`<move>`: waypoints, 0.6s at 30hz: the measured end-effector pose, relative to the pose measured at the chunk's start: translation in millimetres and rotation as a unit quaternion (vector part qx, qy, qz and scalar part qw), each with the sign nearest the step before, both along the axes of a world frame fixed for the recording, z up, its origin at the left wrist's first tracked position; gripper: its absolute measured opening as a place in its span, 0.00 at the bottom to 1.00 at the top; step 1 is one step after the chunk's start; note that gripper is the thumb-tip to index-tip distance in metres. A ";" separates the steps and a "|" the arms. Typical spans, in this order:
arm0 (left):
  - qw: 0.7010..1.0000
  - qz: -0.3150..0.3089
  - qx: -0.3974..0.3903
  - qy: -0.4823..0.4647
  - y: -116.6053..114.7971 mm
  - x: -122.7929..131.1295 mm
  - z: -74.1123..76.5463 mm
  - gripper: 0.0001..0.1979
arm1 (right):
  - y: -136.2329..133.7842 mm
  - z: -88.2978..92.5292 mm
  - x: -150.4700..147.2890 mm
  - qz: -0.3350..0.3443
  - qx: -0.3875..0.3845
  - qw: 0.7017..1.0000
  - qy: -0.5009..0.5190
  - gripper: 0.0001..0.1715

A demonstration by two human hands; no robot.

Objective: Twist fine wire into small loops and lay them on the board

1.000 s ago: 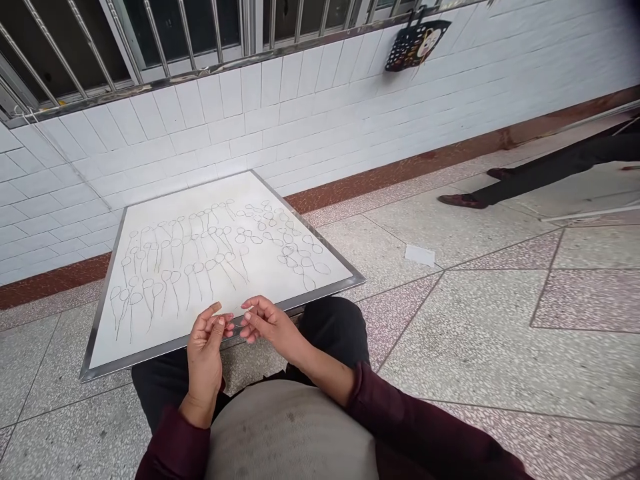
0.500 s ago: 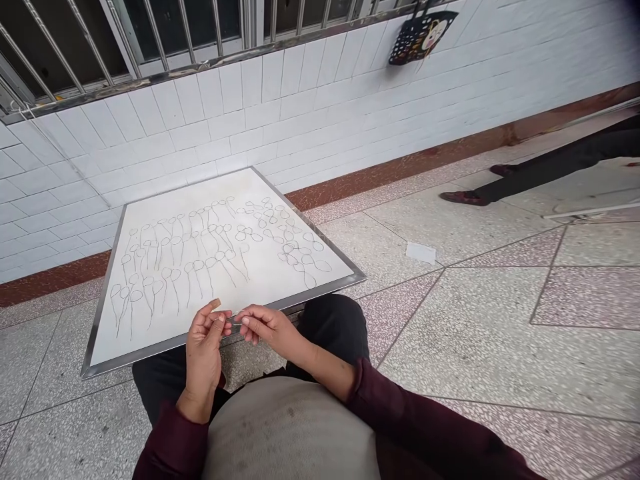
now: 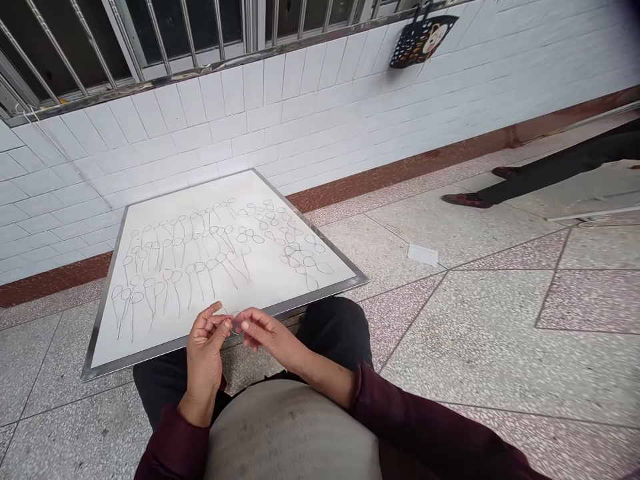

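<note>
Just over the near edge of a white board (image 3: 200,193), my two hands meet around a thin wire (image 3: 223,309) bent into loops. My left hand (image 3: 205,347) pinches it between thumb and forefinger; a tan wrap covers that forefinger's tip. From the right, my right hand (image 3: 267,333) grips the same wire with thumb and fingers closed. A second curve of the wire shows in the small gap between the hands. On the board lie rows of looped wires with long tails (image 3: 175,287), and at its right several double-looped wires (image 3: 300,257).
The metal-framed board rests by my knees, its far edge near a white tiled wall (image 3: 215,133). A barred window (image 3: 190,33) and a dark dotted basket (image 3: 417,43) are above. A white paper (image 3: 423,255) lies on the floor; another person's legs (image 3: 540,173) extend at right.
A round loop of the wire now stands out above my left fingers and between the hands, where only a short strand showed before. Both hands have stayed in nearly the same place.
</note>
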State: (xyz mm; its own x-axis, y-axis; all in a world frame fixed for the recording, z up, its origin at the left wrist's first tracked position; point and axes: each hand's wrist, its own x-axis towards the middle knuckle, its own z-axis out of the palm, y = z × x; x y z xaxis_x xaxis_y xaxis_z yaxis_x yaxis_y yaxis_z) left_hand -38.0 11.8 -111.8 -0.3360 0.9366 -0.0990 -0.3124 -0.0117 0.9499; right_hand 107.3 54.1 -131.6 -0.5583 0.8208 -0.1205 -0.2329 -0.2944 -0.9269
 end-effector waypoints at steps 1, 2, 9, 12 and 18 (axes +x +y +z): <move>1.000 0.000 0.001 -0.004 -0.1 0.1 0.6 0.21 | 1.1 0.4 1.1 -0.024 0.019 1.000 -0.004 0.21; 1.000 0.000 0.001 -0.010 -0.1 0.3 1.1 0.21 | 2.0 0.7 2.2 -0.046 0.036 0.998 -0.005 0.20; 0.997 0.001 -0.007 -0.073 2.3 1.2 -3.1 0.21 | -3.0 1.7 1.7 -0.064 0.119 0.991 -0.008 0.15; 0.994 0.007 -0.010 -0.109 3.0 0.2 -5.1 0.22 | -5.6 -0.4 -0.5 -0.035 0.103 0.994 0.003 0.16; 0.999 0.006 0.007 -0.052 -1.0 0.9 0.6 0.21 | -0.8 -0.6 2.3 -0.021 0.107 0.994 -0.032 0.19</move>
